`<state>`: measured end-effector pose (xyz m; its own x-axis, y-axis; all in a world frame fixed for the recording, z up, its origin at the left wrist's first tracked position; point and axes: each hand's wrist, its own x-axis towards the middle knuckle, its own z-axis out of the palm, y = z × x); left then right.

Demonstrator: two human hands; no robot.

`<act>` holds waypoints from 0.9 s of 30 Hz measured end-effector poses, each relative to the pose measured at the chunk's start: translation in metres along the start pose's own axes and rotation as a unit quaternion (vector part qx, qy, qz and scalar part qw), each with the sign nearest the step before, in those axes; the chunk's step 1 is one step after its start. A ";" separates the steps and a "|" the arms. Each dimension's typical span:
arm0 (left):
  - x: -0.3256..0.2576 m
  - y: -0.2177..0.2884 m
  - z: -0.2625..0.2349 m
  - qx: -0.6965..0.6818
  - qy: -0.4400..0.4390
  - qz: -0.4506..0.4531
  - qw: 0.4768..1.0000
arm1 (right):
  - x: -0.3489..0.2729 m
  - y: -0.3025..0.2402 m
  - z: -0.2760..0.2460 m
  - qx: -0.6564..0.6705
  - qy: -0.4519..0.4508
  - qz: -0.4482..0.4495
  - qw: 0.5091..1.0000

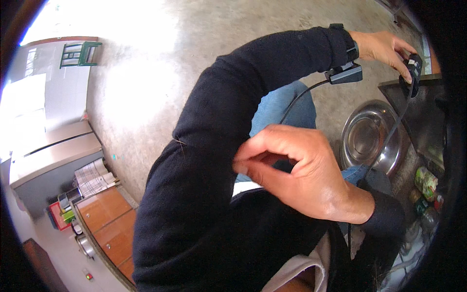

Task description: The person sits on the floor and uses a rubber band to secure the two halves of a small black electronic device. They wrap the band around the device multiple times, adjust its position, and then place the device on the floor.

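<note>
My left arm, in a black sleeve [204, 112], bends across the view. My left hand [382, 48] reaches to the upper right, thumb and fingers closed around a black cabled device [413, 73]. A small dark box [344, 73] with a cable sits by the left wrist. Nearer the middle, my right hand [311, 175] is closed in a pinch, its fingertips in front of the left sleeve. Whether they hold cloth or something tiny cannot be made out. Thin straw-like bits [180, 142] cling to that sleeve.
A round steel basin [367, 136] stands at the right, beside a dark metal panel [413, 112]. Bottles and a green package [426, 183] lie below it. A cable [389, 136] hangs past the basin. At the left are wooden cabinets [104, 214] and a green stool [80, 53].
</note>
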<state>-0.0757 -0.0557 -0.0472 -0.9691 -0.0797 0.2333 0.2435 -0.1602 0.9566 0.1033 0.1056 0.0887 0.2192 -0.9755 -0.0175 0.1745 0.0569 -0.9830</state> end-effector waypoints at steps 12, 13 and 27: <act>-0.010 0.008 -0.006 0.018 0.001 -0.024 1.000 | -0.009 0.004 0.008 0.167 -0.092 0.111 0.975; -0.011 0.007 -0.005 0.017 0.007 -0.029 0.999 | -0.011 0.004 0.011 0.200 -0.120 0.082 0.969; -0.003 0.002 -0.002 -0.024 0.019 -0.029 0.999 | -0.004 0.020 -0.044 0.235 -0.064 0.146 0.959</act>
<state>-0.0720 -0.0577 -0.0462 -0.9799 -0.1056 0.1694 0.1887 -0.2133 0.9586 0.0639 0.1015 0.0612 0.4343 -0.8717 -0.2269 0.4951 0.4415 -0.7483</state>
